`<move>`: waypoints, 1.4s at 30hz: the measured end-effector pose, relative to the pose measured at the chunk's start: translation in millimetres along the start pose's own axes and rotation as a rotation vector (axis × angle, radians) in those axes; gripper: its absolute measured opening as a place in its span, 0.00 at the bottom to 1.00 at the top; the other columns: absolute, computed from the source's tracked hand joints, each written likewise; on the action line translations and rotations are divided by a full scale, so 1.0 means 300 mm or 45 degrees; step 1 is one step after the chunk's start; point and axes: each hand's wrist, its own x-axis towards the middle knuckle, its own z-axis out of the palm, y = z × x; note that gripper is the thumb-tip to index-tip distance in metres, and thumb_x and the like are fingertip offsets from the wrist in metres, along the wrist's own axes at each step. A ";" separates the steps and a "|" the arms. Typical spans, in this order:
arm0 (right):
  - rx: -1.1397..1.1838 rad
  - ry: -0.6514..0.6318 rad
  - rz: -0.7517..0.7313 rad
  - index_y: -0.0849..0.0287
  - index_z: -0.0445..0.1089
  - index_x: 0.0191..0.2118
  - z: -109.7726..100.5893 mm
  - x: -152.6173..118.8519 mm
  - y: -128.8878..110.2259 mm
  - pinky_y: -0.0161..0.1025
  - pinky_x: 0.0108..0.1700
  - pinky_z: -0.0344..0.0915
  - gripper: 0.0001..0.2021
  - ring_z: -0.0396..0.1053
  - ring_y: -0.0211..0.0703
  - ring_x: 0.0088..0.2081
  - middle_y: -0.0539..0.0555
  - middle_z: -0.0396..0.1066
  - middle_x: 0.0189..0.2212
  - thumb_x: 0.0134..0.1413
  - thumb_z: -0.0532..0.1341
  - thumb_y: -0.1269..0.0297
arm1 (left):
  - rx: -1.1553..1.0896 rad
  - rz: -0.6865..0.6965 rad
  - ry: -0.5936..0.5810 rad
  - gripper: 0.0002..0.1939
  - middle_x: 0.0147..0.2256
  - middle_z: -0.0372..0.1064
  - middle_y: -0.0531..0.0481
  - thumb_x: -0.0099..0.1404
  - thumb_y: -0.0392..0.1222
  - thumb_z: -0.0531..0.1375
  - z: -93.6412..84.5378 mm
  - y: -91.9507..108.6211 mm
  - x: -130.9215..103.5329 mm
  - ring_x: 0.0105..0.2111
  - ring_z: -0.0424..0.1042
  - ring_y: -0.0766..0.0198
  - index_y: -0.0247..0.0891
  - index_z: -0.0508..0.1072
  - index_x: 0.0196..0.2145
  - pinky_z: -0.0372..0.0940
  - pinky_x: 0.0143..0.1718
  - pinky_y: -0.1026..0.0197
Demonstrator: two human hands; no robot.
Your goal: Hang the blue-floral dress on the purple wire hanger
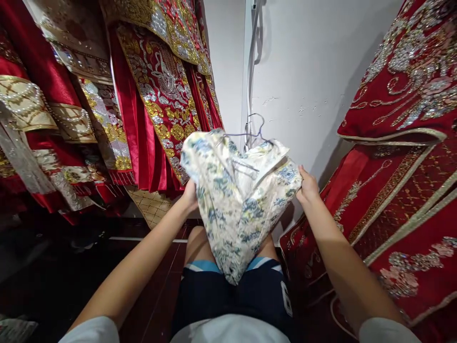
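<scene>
A pale garment [228, 209] with a blue and green floral print hangs on a thin dark hanger [257, 135] in front of my knees. My left hand [191, 194] grips its left side below the shoulder, the fingers mostly hidden behind the cloth. At the right sleeve edge, my right hand [307, 186] pinches the fabric between thumb and fingers. The collar lies open around the hanger, and the lower end of the garment narrows to a bunched point over my lap.
Red embroidered garments [167, 90] hang along the left side. More red beaded garments [396, 138] hang close on the right, beside my right forearm. A white wall [303, 71] with a vertical metal strip stands ahead, above a dark tiled floor [157, 290].
</scene>
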 end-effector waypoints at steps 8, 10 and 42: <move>-0.127 -0.074 -0.128 0.56 0.68 0.29 0.090 0.028 -0.032 0.47 0.39 0.76 0.20 0.76 0.51 0.35 0.52 0.70 0.22 0.44 0.69 0.44 | -0.355 -0.147 0.117 0.38 0.53 0.74 0.40 0.49 0.57 0.72 0.078 -0.167 -0.110 0.59 0.69 0.44 0.39 0.73 0.55 0.65 0.60 0.48; -0.251 -0.073 -0.183 0.56 0.68 0.30 0.083 -0.010 -0.042 0.47 0.41 0.74 0.19 0.75 0.51 0.35 0.52 0.70 0.23 0.47 0.66 0.44 | -0.313 -0.135 0.188 0.36 0.54 0.74 0.40 0.50 0.53 0.73 0.109 -0.216 -0.148 0.61 0.66 0.45 0.40 0.73 0.55 0.62 0.63 0.49; -0.459 -0.416 0.329 0.58 0.67 0.18 0.121 -0.555 0.163 0.34 0.22 0.47 0.17 0.50 0.32 0.17 0.45 0.55 0.12 0.46 0.62 0.51 | 0.506 0.599 0.589 0.15 0.50 0.71 0.43 0.66 0.38 0.61 0.434 -0.230 -0.394 0.54 0.68 0.52 0.43 0.73 0.51 0.58 0.58 0.49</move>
